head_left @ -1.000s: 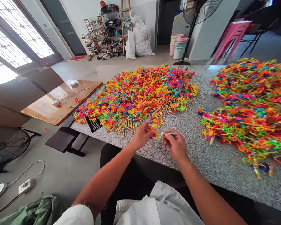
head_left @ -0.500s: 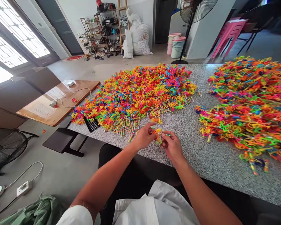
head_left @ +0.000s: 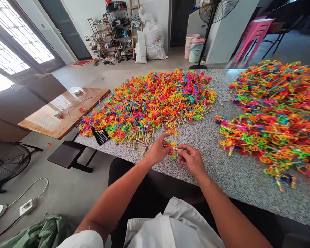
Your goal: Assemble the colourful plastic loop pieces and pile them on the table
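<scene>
Over the front of the speckled stone table (head_left: 209, 172), my left hand (head_left: 158, 150) is closed on several small plastic pieces (head_left: 173, 144), yellow, orange and green with looped ends. My right hand (head_left: 191, 158) pinches a small patterned tube (head_left: 176, 148) at its end, held up against those pieces. Just beyond my fingers lie a few orange and yellow looped pieces (head_left: 172, 132). To the left of my left hand, a cluster of patterned tubes (head_left: 138, 138) rests at the front of a big heap of coloured plastic pieces (head_left: 155, 100).
A second heap of looped pieces with tubes (head_left: 279, 117) covers the right side of the table. A black slotted tray (head_left: 100, 136) sticks out at the left edge. Beyond are a wooden table (head_left: 67, 110), a standing fan (head_left: 209, 27) and white sacks (head_left: 153, 41).
My right hand has shifted slightly right and its grip has changed; the green-tipped bit between its fingers no longer shows. My left hand stays nearly in place.
</scene>
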`<action>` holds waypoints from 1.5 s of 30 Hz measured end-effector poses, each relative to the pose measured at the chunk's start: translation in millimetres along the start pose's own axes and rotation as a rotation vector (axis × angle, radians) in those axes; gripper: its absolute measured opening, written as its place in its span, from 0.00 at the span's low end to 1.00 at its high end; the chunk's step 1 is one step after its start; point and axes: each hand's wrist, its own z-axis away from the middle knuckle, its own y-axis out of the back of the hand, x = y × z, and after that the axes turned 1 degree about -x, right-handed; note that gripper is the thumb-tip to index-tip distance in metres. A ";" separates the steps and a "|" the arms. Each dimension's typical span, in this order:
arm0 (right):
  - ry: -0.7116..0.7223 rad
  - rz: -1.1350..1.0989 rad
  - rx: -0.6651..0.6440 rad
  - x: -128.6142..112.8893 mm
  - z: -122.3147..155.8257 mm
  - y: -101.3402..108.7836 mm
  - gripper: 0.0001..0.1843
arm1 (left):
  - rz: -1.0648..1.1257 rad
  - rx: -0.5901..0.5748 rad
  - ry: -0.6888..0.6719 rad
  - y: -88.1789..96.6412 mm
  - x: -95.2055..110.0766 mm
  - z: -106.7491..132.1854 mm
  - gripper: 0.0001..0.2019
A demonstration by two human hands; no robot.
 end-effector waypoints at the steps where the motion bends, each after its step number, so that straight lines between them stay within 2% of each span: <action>1: -0.009 0.012 -0.023 -1.2 0.3 2.3 0.16 | -0.004 -0.002 0.005 -0.2 -0.2 -0.8 0.31; 6: -0.052 0.135 -0.090 -1.4 2.7 17.7 0.18 | 0.022 -0.047 0.085 -5.7 -0.4 -3.5 0.32; 11: -0.028 0.291 -0.098 0.7 14.1 33.4 0.16 | 0.066 -0.089 0.174 -24.6 1.4 -2.4 0.30; 14: -0.066 0.325 -0.059 -0.1 22.5 50.1 0.19 | -0.051 -0.180 0.190 -34.3 4.8 -10.9 0.34; 15: -0.083 0.318 -0.023 -1.7 23.7 59.3 0.20 | -0.139 -0.194 0.181 -35.2 6.2 -17.7 0.35; 17: -0.077 0.280 0.113 -9.4 21.5 83.8 0.20 | -0.358 -0.130 0.140 -32.3 8.1 -37.4 0.31; 20: 0.123 0.046 0.485 -31.6 6.8 128.0 0.18 | -0.673 0.182 0.055 -21.4 5.7 -72.8 0.18; 21: 0.207 -0.092 0.594 -39.9 -0.2 140.5 0.17 | -0.762 0.220 0.020 -17.9 3.2 -82.9 0.17; 23: 0.288 -0.299 0.720 -52.4 -15.6 154.8 0.15 | -0.902 0.168 -0.029 -12.9 -3.5 -97.0 0.17; 24: 0.272 -0.327 0.733 -55.1 -23.8 155.0 0.15 | -0.954 0.121 -0.038 -11.4 -7.2 -100.8 0.17; 26: 0.169 -0.205 0.661 -52.3 -41.7 140.6 0.16 | -1.016 0.053 -0.033 -9.6 -14.2 -103.2 0.16; 29: 0.016 0.237 0.393 -35.6 -75.0 93.7 0.15 | -0.985 0.036 -0.016 -5.0 -22.1 -100.2 0.16; 31: -0.027 0.594 0.256 -25.6 -101.6 59.3 0.12 | -0.920 0.041 0.001 0.8 -25.0 -97.6 0.19; 33: -0.025 0.933 0.212 -20.8 -128.4 31.6 0.12 | -0.878 0.027 0.011 7.9 -26.3 -95.0 0.23; 35: -0.057 1.173 0.213 -19.5 -150.8 13.6 0.14 | -0.860 -0.008 0.025 14.7 -26.3 -91.5 0.22; 37: -0.116 1.289 0.217 -18.8 -164.8 5.0 0.17 | -0.835 -0.029 0.046 20.3 -25.8 -86.7 0.19; 40: -0.170 1.321 0.228 -15.2 -169.1 5.3 0.21 | -0.747 0.045 0.036 26.7 -26.2 -77.2 0.15; 43: -0.193 1.319 0.220 -11.4 -164.1 12.6 0.21 | -0.557 0.112 0.066 31.7 -28.7 -67.2 0.11; 45: -0.204 1.295 0.211 -11.5 -163.6 15.7 0.21 | -0.362 0.103 0.121 33.8 -30.3 -60.9 0.09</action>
